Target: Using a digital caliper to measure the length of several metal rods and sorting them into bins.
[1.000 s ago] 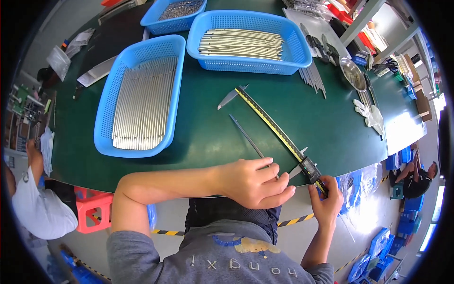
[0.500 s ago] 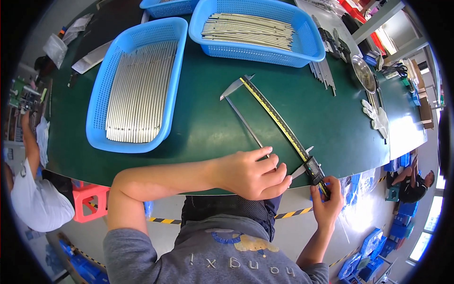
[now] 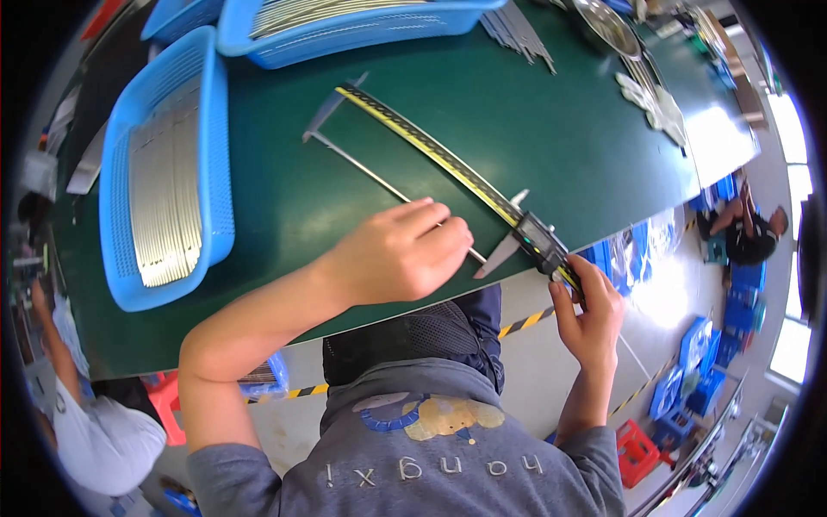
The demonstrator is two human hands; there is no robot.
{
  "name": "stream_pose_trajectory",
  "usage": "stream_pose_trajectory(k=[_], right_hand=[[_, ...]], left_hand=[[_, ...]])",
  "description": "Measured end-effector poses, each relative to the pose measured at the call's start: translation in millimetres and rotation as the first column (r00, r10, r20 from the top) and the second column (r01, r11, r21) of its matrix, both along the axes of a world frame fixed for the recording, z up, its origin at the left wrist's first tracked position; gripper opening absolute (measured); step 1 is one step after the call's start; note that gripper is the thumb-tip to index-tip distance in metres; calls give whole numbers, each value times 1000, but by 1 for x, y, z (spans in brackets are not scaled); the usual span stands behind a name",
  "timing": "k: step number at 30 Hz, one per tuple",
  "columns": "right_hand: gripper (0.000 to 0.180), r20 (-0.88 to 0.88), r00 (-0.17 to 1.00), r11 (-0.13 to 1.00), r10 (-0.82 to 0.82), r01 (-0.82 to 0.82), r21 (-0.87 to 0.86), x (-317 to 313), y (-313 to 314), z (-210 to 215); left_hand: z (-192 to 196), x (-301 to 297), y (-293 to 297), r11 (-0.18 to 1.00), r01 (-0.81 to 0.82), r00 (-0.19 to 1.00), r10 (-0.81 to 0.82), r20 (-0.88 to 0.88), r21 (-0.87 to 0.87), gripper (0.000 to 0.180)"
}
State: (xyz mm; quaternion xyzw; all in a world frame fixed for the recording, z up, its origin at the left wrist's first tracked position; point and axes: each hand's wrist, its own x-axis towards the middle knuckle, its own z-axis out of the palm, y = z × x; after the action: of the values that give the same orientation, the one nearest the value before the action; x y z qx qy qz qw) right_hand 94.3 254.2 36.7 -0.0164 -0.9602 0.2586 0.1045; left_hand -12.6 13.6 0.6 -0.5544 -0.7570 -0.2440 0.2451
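A long digital caliper (image 3: 448, 164) lies diagonally on the green table (image 3: 534, 112), its yellow scale running from the upper left to the near edge. My right hand (image 3: 590, 310) grips the caliper's sliding display head at the table's front edge. A thin metal rod (image 3: 362, 168) lies between the caliper's jaws, parallel to the scale. My left hand (image 3: 405, 250) rests on the near end of that rod, fingers curled over it and pressing it to the table.
A blue basket (image 3: 164, 172) of thin metal rods stands at the left. Another blue basket (image 3: 345, 26) of rods stands at the back. Loose rods (image 3: 517, 30) and white gloves (image 3: 655, 103) lie at the far right. Another person (image 3: 95, 431) sits at the lower left.
The view has come closer to the table. My left hand has shifted slightly forward over the rod, while my right hand stays on the caliper's slider.
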Motion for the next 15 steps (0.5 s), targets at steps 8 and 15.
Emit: stream_pose_trajectory(k=[8, 15], right_hand=[[25, 28, 1000, 999, -9, 7, 51, 7, 4, -4], [27, 37, 999, 998, -10, 8, 59, 4, 3, -4]], left_hand=[[7, -1, 1, 999, 3, 1000, -2, 14, -42, 17], [8, -4, -2, 999, 3, 1000, -3, 10, -47, 16]])
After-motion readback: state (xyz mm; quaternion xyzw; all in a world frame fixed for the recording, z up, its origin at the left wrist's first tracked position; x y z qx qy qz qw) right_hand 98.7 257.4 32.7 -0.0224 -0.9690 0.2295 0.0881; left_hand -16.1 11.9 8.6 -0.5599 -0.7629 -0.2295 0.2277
